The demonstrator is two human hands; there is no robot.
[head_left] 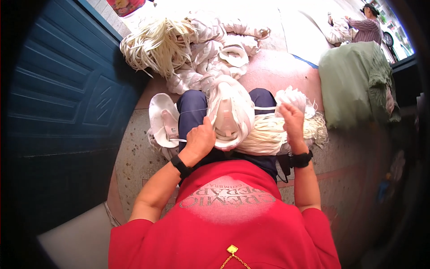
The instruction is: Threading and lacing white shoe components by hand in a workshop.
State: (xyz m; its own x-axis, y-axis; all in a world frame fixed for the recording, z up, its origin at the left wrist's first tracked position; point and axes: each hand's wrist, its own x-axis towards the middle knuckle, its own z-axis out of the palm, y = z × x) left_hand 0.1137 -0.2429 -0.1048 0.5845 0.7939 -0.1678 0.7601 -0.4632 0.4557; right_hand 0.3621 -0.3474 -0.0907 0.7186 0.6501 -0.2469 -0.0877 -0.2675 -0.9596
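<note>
A white shoe upper point(228, 119) with a pinkish inside rests across my dark-trousered thighs. My left hand point(200, 138) is closed on its left edge, and a short white strip sticks out to the left of the fingers. From the upper's right side a white shoelace point(265, 108) runs straight across to my right hand point(293, 122), which is raised with its fingers closed around the lace. Below that lace, a bundle of cream laces point(264, 134) lies over my right thigh. Another white upper point(162, 119) stands beside my left knee.
Ahead, rolls of nested white uppers point(208, 58) lie heaped with a large bundle of cream laces point(163, 45). A blue panelled door point(67, 94) stands to the left. A full green sack point(351, 85) is at the right; beyond it sits another person point(369, 27) handling white material.
</note>
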